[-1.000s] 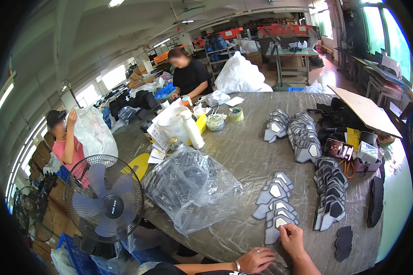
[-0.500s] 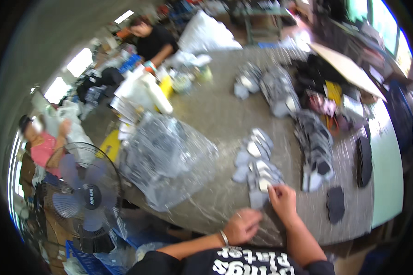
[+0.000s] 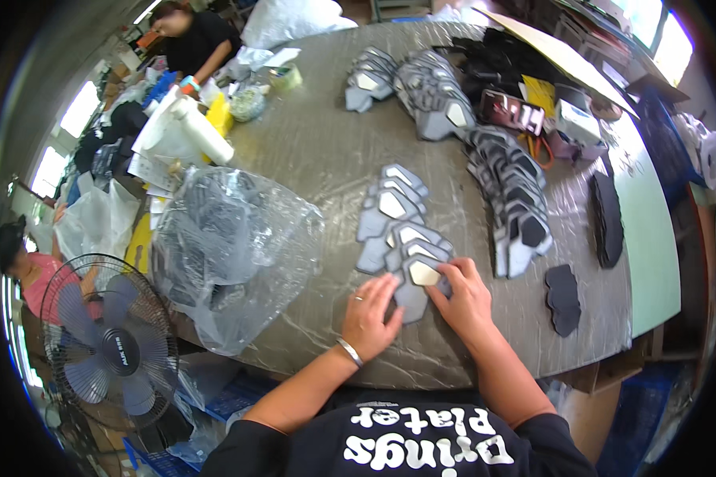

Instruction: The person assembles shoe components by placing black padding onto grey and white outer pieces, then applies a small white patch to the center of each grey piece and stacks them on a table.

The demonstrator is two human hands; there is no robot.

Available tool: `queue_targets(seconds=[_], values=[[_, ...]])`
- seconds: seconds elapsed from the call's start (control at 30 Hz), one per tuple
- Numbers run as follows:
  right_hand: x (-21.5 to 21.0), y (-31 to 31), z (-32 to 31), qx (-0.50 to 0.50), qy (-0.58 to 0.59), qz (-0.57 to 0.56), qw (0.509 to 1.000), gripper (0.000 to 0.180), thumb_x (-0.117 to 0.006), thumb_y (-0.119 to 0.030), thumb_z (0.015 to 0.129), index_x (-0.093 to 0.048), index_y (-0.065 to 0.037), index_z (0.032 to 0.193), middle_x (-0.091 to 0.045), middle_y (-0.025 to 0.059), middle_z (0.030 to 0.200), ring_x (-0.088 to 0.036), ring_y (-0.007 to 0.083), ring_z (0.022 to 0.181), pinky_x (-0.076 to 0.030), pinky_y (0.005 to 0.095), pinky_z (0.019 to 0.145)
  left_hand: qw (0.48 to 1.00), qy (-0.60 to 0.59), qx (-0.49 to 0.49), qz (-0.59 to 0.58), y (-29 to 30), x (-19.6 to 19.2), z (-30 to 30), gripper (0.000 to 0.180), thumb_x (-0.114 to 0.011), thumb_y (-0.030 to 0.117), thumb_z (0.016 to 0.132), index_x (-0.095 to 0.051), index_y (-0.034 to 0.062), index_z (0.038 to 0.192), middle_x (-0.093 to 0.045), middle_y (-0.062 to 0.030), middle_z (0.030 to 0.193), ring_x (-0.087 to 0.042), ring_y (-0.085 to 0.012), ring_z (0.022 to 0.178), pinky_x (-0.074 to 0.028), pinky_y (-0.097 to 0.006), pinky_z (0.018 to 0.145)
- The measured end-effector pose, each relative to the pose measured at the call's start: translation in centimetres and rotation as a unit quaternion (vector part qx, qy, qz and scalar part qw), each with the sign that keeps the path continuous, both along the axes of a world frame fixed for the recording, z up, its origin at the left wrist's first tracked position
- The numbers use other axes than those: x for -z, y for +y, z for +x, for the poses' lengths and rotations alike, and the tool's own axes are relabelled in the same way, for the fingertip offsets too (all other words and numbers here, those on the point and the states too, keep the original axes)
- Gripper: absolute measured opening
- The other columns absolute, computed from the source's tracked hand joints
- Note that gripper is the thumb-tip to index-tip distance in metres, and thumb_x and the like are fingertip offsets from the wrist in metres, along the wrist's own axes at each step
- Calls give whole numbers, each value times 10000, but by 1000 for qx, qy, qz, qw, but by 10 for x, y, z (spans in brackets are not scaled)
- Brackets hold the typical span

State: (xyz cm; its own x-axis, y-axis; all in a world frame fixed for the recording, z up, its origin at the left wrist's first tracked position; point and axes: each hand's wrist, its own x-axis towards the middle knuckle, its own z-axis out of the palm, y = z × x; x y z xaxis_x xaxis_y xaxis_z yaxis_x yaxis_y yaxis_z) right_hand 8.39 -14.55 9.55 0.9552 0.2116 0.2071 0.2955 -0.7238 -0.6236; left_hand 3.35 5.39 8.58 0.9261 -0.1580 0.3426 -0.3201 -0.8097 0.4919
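Observation:
Before me on the table lies an overlapping row of flat grey padded pieces (image 3: 391, 226), shaped with angular lobes and bearing cream hexagon patches. Its nearest grey piece (image 3: 410, 304) has a cream hexagon (image 3: 425, 274). My left hand (image 3: 370, 318) rests at that piece's left edge, fingers stretched out and thumb apart. At its right edge, my right hand (image 3: 463, 300) pinches the border between thumb and fingers beside the hexagon. Further right stands another overlapping row of grey pieces (image 3: 511, 203) with dark patches.
A clear plastic bag (image 3: 239, 246) of dark items lies left. More stacked grey pieces (image 3: 433, 91) sit at the back, near a phone (image 3: 511, 112). Black scalloped pieces (image 3: 562, 300) lie right. A fan (image 3: 113, 342) stands at the left edge; two people work beyond.
Both my hands have moved forward onto the nearest grey piece, the left coming up to its left edge. The head view has shifted, so the whole scene sits differently.

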Motion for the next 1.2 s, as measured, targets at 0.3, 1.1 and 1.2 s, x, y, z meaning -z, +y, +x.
queue_targets(seconds=[0.3,1.1,1.2], values=[[9,-14,-10,17,-26,0,1000,612,-817,-215,703,-570,-11,1225,-557,176,1176,-600,365,1050,-517,417,830,999,26,21,3,-16,21,-9,523,-614,269,921,-502,50,1382,-504,-137,1421,-491,-310,1289,-390,-434,1063],[7,-15,-4,25,1,47,999,306,-722,-91,786,-628,-16,1068,-587,160,944,-613,355,808,-486,400,696,999,42,21,6,-14,22,-9,491,-591,264,941,-499,39,1367,-472,-151,1443,-440,-314,1336,-354,-430,1086],[8,-13,-4,23,-29,45,998,287,-721,-105,791,-632,-20,1051,-594,156,934,-619,359,804,-492,407,695,999,37,24,14,-13,24,-8,487,-588,264,943,-499,41,1367,-472,-148,1443,-441,-313,1334,-354,-429,1087]])
